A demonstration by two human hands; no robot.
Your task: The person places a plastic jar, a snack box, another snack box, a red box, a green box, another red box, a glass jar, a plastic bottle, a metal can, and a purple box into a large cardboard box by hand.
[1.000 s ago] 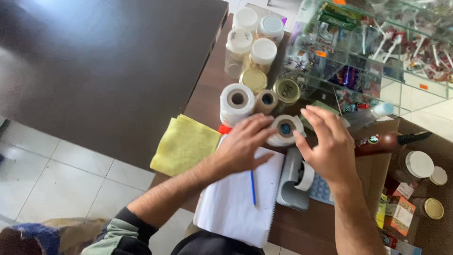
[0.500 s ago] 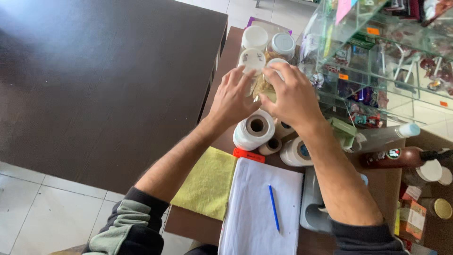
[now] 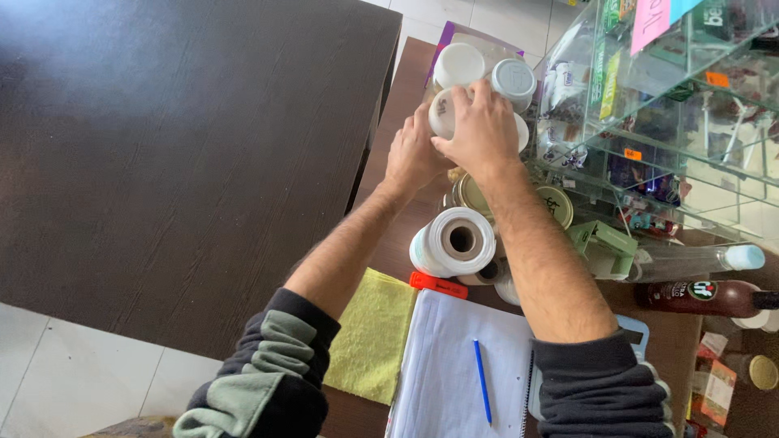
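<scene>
Both hands are closing around one white jar (image 3: 445, 112) at the far end of the brown bench (image 3: 406, 243), in a bunch of jars like it. The right hand (image 3: 485, 130) is lying over the top of the jar, fingers curled down its side, so its grip is clamped on the jar. The left hand (image 3: 412, 150) is pressing against the near side of the jar, maybe to keep it from tipping, and its grip is wrapped on the jar too. Just behind it, two more white-lidded jars (image 3: 459, 65) are standing close together, one with a grey-white lid (image 3: 514, 79). Nearer to the person, gold-lidded jars (image 3: 555, 204) are sitting beside the right arm. A white paper roll (image 3: 454, 241) is lying on its side between the arms, with a small red thing (image 3: 438, 285) just in front of it. A yellow cloth (image 3: 375, 337) is lying flat by a white notebook (image 3: 454, 373), and a blue pen (image 3: 482, 381) is resting on the page. To the right, a glass case (image 3: 673, 105) full of small goods is standing, and a dark bottle (image 3: 702, 297) is lying on its side near a clear bottle (image 3: 690, 261).
</scene>
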